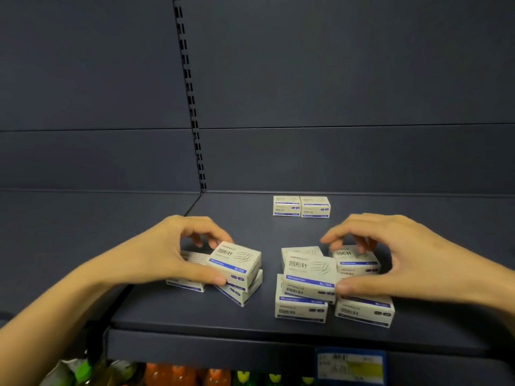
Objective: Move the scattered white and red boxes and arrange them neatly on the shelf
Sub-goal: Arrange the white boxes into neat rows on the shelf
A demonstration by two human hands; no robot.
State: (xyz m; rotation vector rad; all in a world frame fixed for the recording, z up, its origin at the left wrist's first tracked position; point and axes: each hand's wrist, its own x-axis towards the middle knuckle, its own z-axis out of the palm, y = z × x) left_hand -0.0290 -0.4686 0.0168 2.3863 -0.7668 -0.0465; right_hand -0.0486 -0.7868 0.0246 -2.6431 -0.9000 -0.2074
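A person's two bare hands reached over a dark blue shelf (278, 316) holding small white boxes with blue stripes. The left hand (164, 252) pinched a box (237, 263) between thumb and fingers; that box sat tilted on top of another box (242, 292) in a loose cluster near the shelf's left edge, with a third box (186, 284) partly hidden beneath the palm. The right hand (395, 257) curved over a second cluster toward the front right of the shelf, its thumb pressed against the near side of the top box (309, 274) and its fingers arched, apart, above a box behind (356, 260); whether those fingers touched anything could not be told. Two more boxes lay along the front edge under that pile, one on the left (299, 309) and one on the right (365, 312). Toward the back edge of the shelf, well apart from both hands, four boxes (301, 206) stood as a tidy block, two side by side and two high, just in front of the back panel (334, 79). A slotted upright rail (189, 93) ran down that panel. Nothing lay between the clusters and the tidy block. A price tag (351, 366) was fixed to the shelf's front lip, and bottles with orange and green caps (195, 374) showed on the level below.
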